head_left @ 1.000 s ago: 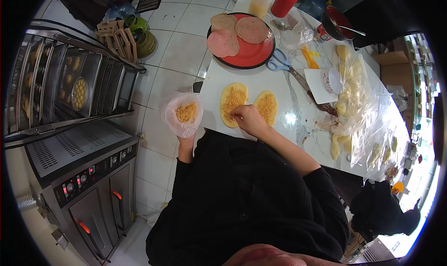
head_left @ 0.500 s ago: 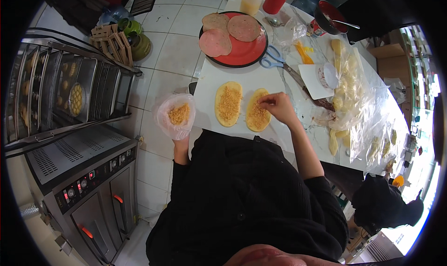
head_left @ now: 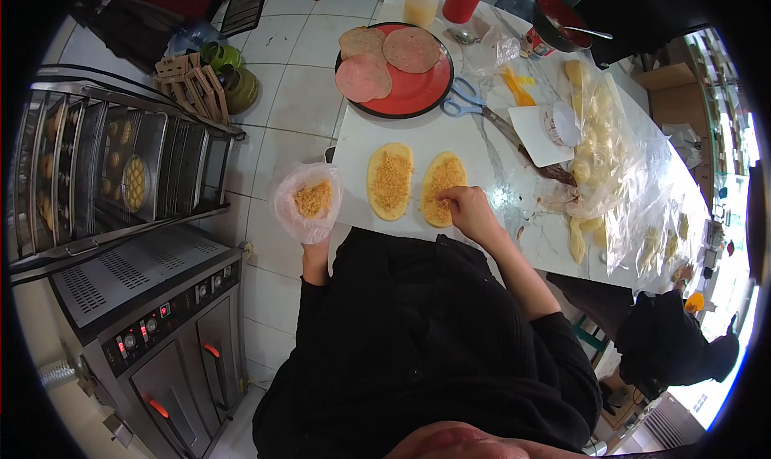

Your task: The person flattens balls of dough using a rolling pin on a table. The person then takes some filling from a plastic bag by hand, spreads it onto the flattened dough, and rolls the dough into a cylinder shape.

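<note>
My left hand (head_left: 315, 252) holds up a thin clear plastic bag (head_left: 284, 192) from below, beyond the table's left edge. Most of that hand is hidden by the bag. Inside lie golden-brown crumbs (head_left: 312, 199). Two flat oval pieces of dough lie side by side on the white table. Crumbs are spread along the middle of the left dough piece (head_left: 377, 181) and of the right dough piece (head_left: 457, 160). My right hand (head_left: 474, 213) has its fingertips pinched at the lower half of the right piece, touching its topping. Whatever sits between those fingertips is hidden.
Beyond the dough stands a red plate (head_left: 414, 97) with several meat slices. Blue-handled scissors (head_left: 463, 99), a knife (head_left: 507, 130) and plastic-covered dough (head_left: 594, 122) lie farther right. An oven (head_left: 148, 298) and tray rack (head_left: 152, 162) stand left. A co-worker (head_left: 671, 334) is at right.
My right hand has moved down along the right dough piece, toward its near end. The bag stays in my left hand. The whole view has shifted slightly.
</note>
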{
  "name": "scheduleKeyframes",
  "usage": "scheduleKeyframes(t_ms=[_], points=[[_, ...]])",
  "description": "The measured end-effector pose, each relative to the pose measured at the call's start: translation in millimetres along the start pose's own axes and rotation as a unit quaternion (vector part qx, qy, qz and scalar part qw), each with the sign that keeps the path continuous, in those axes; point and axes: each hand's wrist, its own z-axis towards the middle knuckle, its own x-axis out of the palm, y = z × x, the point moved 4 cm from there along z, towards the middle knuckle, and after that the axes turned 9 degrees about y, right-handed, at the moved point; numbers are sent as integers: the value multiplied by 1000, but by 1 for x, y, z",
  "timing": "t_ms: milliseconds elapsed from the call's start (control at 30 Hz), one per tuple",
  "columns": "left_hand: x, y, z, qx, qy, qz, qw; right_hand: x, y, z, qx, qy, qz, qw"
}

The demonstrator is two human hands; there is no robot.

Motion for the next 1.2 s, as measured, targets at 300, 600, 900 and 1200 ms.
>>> scheduleKeyframes(t_ms=[300, 600, 900, 1200], points=[[4, -4, -1, -4, 5, -3, 1000, -4, 3, -1, 12, -31, -44, 998], [20, -45, 25, 18, 40, -38, 998, -12, 34, 2, -32, -49, -94, 994], [55, -68, 33, -38, 118, -228, 966, 1, 148, 25, -241, 14, -29, 970], [41, -69, 24, 48, 96, -23, 994, 57, 159, 42, -154, 110, -226, 956]])
